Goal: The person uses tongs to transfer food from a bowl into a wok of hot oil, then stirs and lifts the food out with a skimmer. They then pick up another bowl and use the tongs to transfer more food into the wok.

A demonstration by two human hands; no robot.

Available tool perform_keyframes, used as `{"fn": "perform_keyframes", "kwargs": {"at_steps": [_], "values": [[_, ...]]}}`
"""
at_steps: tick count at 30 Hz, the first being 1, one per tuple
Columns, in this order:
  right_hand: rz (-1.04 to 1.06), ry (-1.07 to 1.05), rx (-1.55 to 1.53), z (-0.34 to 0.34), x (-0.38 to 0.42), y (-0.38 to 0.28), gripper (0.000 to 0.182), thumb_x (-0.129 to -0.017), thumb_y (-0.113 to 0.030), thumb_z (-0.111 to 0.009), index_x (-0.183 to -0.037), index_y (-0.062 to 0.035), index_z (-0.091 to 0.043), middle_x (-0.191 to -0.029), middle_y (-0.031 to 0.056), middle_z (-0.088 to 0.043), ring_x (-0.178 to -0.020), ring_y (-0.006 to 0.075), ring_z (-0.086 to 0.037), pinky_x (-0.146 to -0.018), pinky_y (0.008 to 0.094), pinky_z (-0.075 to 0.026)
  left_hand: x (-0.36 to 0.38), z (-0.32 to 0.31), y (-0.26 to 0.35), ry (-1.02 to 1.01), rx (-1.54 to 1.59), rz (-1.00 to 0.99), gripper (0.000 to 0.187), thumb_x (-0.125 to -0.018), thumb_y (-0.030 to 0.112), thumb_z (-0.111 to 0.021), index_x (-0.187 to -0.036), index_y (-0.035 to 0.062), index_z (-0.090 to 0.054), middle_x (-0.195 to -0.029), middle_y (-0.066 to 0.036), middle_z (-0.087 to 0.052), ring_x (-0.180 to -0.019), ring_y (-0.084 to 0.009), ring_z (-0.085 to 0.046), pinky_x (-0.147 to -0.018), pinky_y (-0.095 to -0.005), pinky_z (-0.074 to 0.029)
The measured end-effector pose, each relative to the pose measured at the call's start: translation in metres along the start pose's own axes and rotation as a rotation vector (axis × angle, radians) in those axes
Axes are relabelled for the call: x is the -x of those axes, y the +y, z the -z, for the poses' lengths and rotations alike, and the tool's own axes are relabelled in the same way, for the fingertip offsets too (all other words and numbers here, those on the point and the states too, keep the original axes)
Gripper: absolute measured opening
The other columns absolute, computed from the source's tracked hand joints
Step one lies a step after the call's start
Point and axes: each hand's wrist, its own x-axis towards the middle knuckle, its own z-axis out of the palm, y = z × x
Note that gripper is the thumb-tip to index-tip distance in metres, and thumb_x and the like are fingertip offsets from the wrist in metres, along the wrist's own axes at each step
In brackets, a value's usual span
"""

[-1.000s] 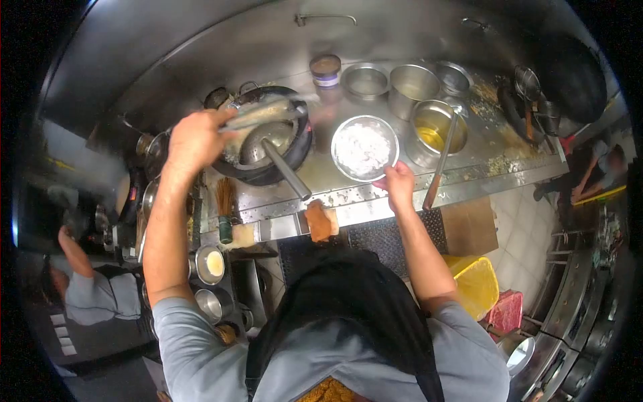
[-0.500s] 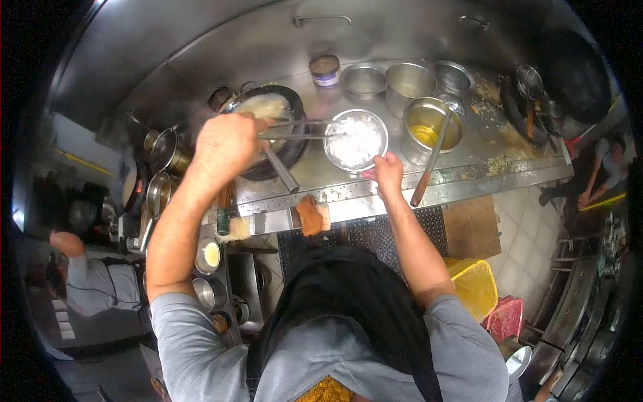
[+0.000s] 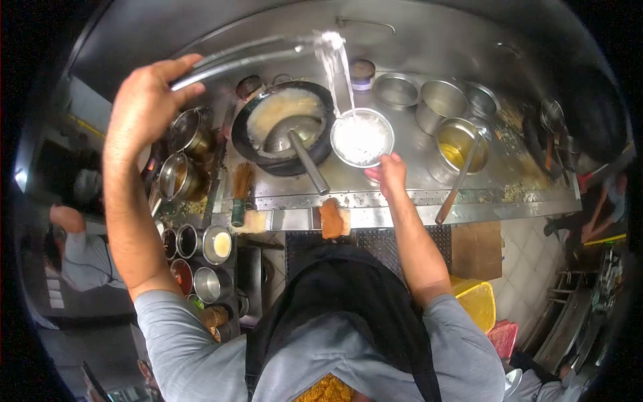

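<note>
A: What is nearest the person?

B: An orange cloth (image 3: 331, 218) draped over the counter's front edge, at six o'clock from the wok.

A: And the right hand (image 3: 387, 173)?

B: Its fingers pinch the near rim of the round steel bowl of white rice (image 3: 362, 137), which sits on the steel counter (image 3: 402, 175) just at three o'clock of the black wok (image 3: 284, 127).

A: The left hand (image 3: 144, 104)?

B: Raised at ten o'clock, fingers curled tight around a long swivelling steel tap pipe (image 3: 248, 53). Water (image 3: 336, 70) falls from its end into the bowl.

A: What crowds the bowl?

B: A steel ladle (image 3: 298, 142) rests in the wok, its handle slanting toward the counter edge. At three o'clock stands a steel pot of yellow oil (image 3: 457, 143) with a wooden-handled ladle (image 3: 458, 179) leaning in it. Beyond, at twelve, a small lidded jar (image 3: 362, 72) and empty steel pots (image 3: 439, 99).
</note>
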Motion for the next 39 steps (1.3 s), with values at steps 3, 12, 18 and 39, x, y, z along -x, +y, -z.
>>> {"fn": "perform_keyframes", "kwargs": {"at_steps": [3,12,18,39], "values": [[-0.023,0.014,-0.079,-0.017,-0.004,0.002,0.041,-0.085,-0.005,-0.055,-0.122,0.0052,-0.040,-0.103,0.0179,-0.057,-0.074,0.0320,-0.065,-0.066,0.0464,-0.060,-0.004,0.022,-0.027,0.070,0.007,0.091,0.046,-0.084,0.018,-0.072,-0.127,0.0063,-0.061,-0.117,-0.015,-0.068,-0.106,-0.0203,-0.065,-0.094,-0.0301,-0.046],[0.056,0.064,-0.057,-0.033,-0.010,-0.008,0.021,-0.087,-0.005,-0.052,-0.107,0.0020,-0.051,-0.099,0.0155,-0.062,-0.072,0.0273,-0.067,-0.060,0.0369,-0.061,-0.018,0.037,-0.145,0.097,0.024,0.245,0.052,-0.087,0.030,-0.070,-0.134,0.0121,-0.057,-0.111,-0.014,-0.070,-0.097,-0.0162,-0.065,-0.089,-0.0296,-0.047],[0.136,0.123,0.049,0.008,0.006,-0.014,0.020,-0.086,-0.006,-0.053,-0.105,0.0003,-0.053,-0.088,0.0095,-0.060,-0.071,0.0252,-0.067,-0.060,0.0373,-0.061,-0.008,-0.038,-0.166,-0.068,-0.176,0.281,0.048,-0.082,0.032,-0.073,-0.126,0.0144,-0.063,-0.120,-0.015,-0.064,-0.113,-0.0284,-0.062,-0.098,-0.0380,-0.046],[0.176,0.055,0.206,0.042,0.042,-0.032,0.017,-0.088,-0.002,-0.051,-0.101,0.0025,-0.060,-0.092,0.0106,-0.066,-0.072,0.0166,-0.066,-0.061,0.0305,-0.061,0.015,-0.134,0.031,-0.268,0.034,-0.145,0.041,-0.077,0.029,-0.074,-0.116,0.0177,-0.068,-0.101,-0.012,-0.070,-0.095,-0.0313,-0.066,-0.082,-0.0420,-0.052]]}}
